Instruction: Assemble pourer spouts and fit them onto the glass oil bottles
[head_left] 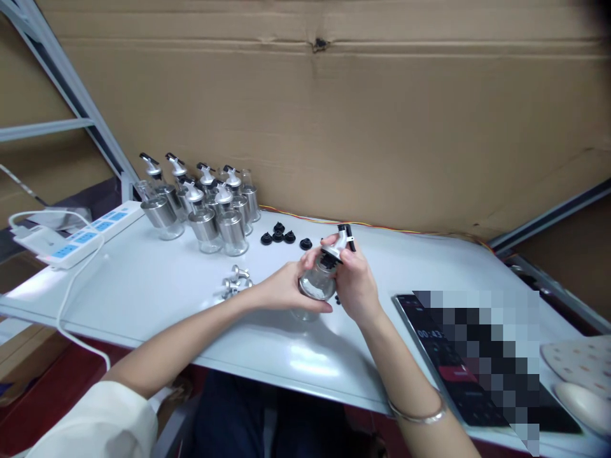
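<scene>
My left hand (291,286) is wrapped round a clear glass bottle (316,286) with a metal band, held tilted just above the table. In my right hand (356,280), the fingers grip a silver pour spout (337,247) with a black lever at the bottle's mouth. The black ribbed stopper under the spout is at the neck; how deep it sits I cannot tell. Behind my hands lie several black stoppers (278,235). Several small silver spout parts (235,280) lie to the left of the bottle, partly behind my left forearm.
Several glass bottles with metal bands (232,230) stand at the back left, most with spouts. A white power strip (95,232) with a cable lies at the left edge. On the right are a dark tablet (443,362), partly pixelated, and a white mouse (585,404). Cardboard (382,127) rises behind the table.
</scene>
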### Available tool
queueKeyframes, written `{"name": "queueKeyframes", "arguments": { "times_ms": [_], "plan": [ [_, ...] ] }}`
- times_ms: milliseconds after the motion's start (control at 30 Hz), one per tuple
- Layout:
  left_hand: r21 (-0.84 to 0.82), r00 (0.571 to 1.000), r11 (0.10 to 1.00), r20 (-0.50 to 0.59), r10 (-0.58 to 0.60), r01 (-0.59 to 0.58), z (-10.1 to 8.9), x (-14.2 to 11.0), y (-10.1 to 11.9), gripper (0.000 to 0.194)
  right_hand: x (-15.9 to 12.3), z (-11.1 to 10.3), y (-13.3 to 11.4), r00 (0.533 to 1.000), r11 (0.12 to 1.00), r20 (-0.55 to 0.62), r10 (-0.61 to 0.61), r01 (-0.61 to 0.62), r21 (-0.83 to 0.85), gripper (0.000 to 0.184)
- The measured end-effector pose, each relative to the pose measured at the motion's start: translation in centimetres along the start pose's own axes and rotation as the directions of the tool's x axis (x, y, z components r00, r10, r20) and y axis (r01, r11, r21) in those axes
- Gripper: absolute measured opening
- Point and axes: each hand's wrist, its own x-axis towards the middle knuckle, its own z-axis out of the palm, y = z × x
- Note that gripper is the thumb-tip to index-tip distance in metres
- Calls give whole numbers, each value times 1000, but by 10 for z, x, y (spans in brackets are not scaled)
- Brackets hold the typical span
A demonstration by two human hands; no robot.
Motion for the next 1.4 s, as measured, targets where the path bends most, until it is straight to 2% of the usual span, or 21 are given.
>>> {"name": "queueKeyframes", "arguments": {
  "times_ms": [133,367,733,867,1067,1233,1400],
  "plan": [
    [-64,1000,998,25,-11,13,0,0,-2,55,2,2,-2,999,999,9,52,-52,0,23],
    [-90,999,995,18,-31,33,1,0,-5,49,7,2,-2,998,996,16,54,-53,-72,26],
    [-149,998,987,9,-59,59,3,-1,-5,39,8,3,-2,994,1000,111,9,-10,4,23],
    [-158,999,987,21,-37,40,3,-1,-7,43,6,2,-3,993,998,116,37,-42,38,23],
    [-148,999,989,35,10,-5,2,-1,-10,49,6,1,-5,995,999,85,44,-42,-26,26],
    [-149,999,989,52,-12,20,2,-1,-7,47,5,0,-5,994,1000,105,14,-15,4,26],
    [-199,1000,980,6,20,-19,3,-1,-4,64,2,0,0,990,997,127,-68,72,-31,18]
  ]
}}
